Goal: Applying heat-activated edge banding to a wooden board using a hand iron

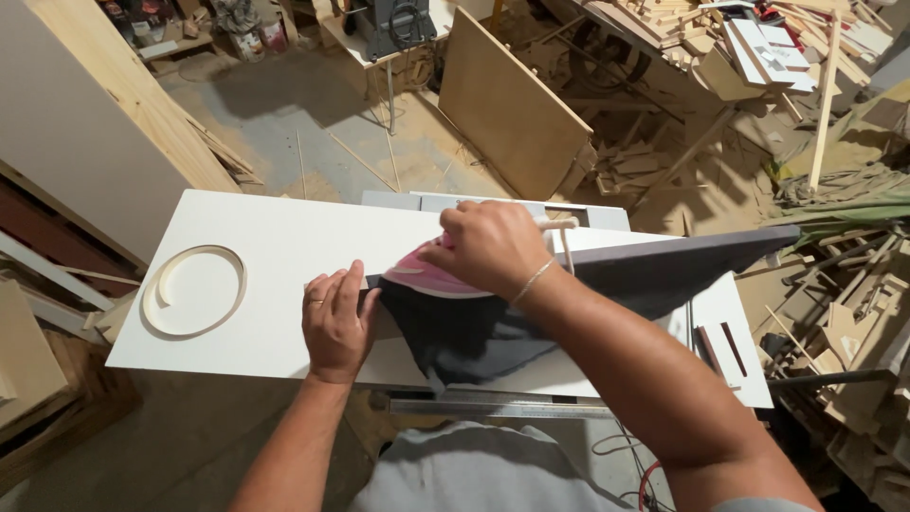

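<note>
My right hand (493,248) grips the top of a pink and white clothes iron (424,275) and presses it onto the upper edge of a long dark grey panel (664,270). The panel stands on edge across a white board (275,237). Just left of the iron, my left hand (336,322) lies with fingers together on the near end of the panel's edge. A beige cord (567,239) runs from the iron behind my right hand. A loose coil of pale edge strip (194,289) lies on the white board's left part.
A plywood sheet (512,104) leans behind the bench. Heaps of wood offcuts (834,313) fill the right side, and boards (114,104) lean at the left. A metal rail (502,408) runs under the board's near edge.
</note>
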